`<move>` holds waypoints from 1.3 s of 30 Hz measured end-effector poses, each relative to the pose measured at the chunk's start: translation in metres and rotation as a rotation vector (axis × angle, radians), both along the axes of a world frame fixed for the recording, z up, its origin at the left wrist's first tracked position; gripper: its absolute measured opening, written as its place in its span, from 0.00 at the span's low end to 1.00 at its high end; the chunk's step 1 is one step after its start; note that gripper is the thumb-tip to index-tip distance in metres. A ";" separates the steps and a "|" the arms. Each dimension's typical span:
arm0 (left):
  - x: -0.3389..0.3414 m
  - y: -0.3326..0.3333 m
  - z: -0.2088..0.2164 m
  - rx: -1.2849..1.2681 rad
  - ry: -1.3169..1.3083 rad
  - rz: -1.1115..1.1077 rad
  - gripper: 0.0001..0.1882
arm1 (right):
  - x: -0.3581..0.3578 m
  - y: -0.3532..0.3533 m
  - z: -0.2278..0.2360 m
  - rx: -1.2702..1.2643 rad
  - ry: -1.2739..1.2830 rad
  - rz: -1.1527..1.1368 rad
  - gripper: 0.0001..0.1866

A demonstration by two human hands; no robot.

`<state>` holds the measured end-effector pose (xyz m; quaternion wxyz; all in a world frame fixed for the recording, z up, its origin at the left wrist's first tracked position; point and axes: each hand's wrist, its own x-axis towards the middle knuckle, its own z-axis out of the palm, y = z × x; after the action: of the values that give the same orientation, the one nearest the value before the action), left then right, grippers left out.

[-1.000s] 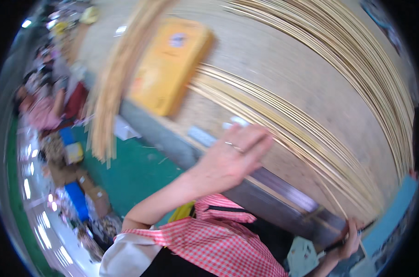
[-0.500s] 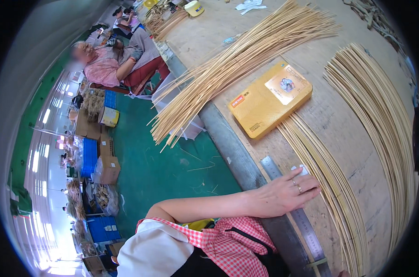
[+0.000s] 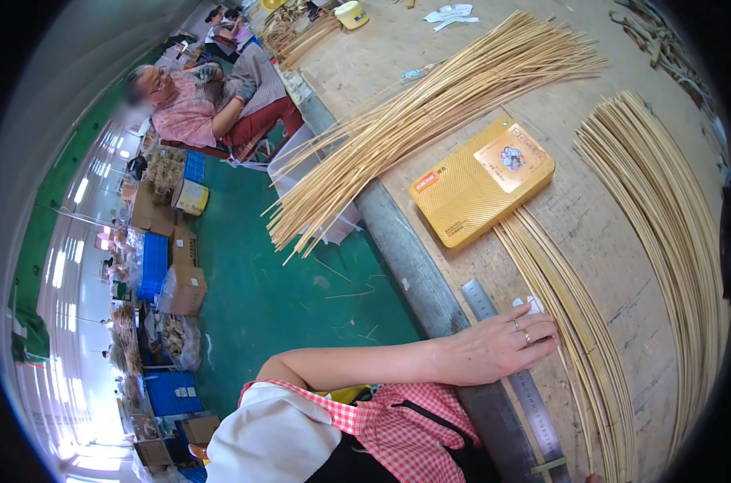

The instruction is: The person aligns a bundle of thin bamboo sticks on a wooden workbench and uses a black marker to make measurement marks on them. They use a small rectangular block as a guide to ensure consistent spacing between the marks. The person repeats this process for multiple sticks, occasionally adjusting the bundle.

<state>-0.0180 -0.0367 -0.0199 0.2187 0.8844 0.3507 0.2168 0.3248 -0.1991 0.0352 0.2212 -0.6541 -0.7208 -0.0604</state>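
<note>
My left hand (image 3: pixel 498 346), wearing two rings, reaches over a metal ruler (image 3: pixel 530 406) with its fingers closed. At its fingertips is a thin stick (image 3: pixel 576 410), set slightly apart from a row of straw-coloured sticks (image 3: pixel 579 310). That stick runs toward the lower edge, where only a bit of my right hand (image 3: pixel 595 478) shows; its grip is out of sight. A small white piece (image 3: pixel 530 304) lies by my left thumb. A gold box (image 3: pixel 482 181) rests across the far end of the row.
A loose bundle of sticks (image 3: pixel 414 129) juts past the table edge (image 3: pixel 398 249). Another bundle (image 3: pixel 655 233) lies at the right. A yellow-and-white tub (image 3: pixel 352 14) stands far back. A gloved person (image 3: pixel 196 105) sits beyond the table, near cartons (image 3: pixel 184 290) and blue crates (image 3: pixel 154 266).
The view has shifted slightly, so the table things sit a little lower and further right. My left hand stays by the same spot beside the sticks.
</note>
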 end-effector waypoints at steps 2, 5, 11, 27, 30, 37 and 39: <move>0.000 0.000 -0.001 0.006 0.011 -0.005 0.21 | 0.000 0.000 0.000 -0.005 0.007 0.014 0.12; 0.000 0.000 0.000 -0.006 -0.009 -0.006 0.21 | 0.001 -0.001 -0.002 -0.029 0.041 0.023 0.12; -0.001 0.001 0.000 -0.007 0.015 -0.017 0.22 | 0.015 -0.013 -0.018 -0.065 0.166 0.038 0.13; 0.000 -0.007 0.000 0.115 0.152 0.058 0.31 | 0.016 -0.021 -0.029 -0.049 0.262 0.002 0.12; -0.005 -0.007 0.000 0.030 0.193 0.041 0.31 | 0.055 -0.069 -0.057 -0.312 0.569 -0.301 0.16; 0.001 -0.006 0.020 -0.124 0.189 0.125 0.36 | -0.018 0.016 -0.003 -0.005 0.097 -0.101 0.14; 0.004 -0.006 0.019 -0.134 0.199 0.121 0.36 | -0.018 0.013 -0.001 -0.011 0.135 -0.119 0.14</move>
<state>-0.0142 -0.0423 -0.0005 0.2279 0.8622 0.4370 0.1171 0.3069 -0.1863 0.0340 0.2617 -0.6996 -0.6644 -0.0251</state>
